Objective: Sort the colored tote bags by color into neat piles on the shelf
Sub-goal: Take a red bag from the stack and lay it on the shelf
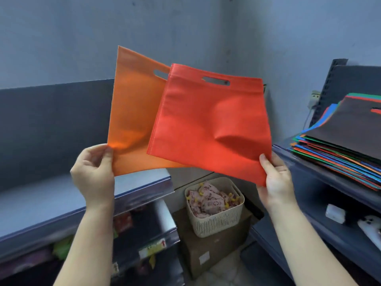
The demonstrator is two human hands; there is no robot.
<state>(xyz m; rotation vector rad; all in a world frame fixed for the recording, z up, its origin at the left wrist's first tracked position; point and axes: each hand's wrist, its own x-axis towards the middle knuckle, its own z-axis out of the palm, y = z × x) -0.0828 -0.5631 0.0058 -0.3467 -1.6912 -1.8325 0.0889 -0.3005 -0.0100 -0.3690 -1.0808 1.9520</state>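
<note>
Here, left hand (93,172): thumb and fingers pinch the orange bag (132,112) at its lower corner.
Right hand (276,180): thumb pinches the red bag's (208,124) lower corner, overlapping the orange.
Mixed stack (340,145): on the shelf (321,174) beyond the right fingers.

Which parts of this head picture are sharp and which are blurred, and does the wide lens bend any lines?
In the head view the orange bag and red bag are fairly sharp, as are the left hand and right hand. The lower shelves on the left are smeared. The wide lens bows the shelf edge. Lighting is soft, with no glare.
</note>
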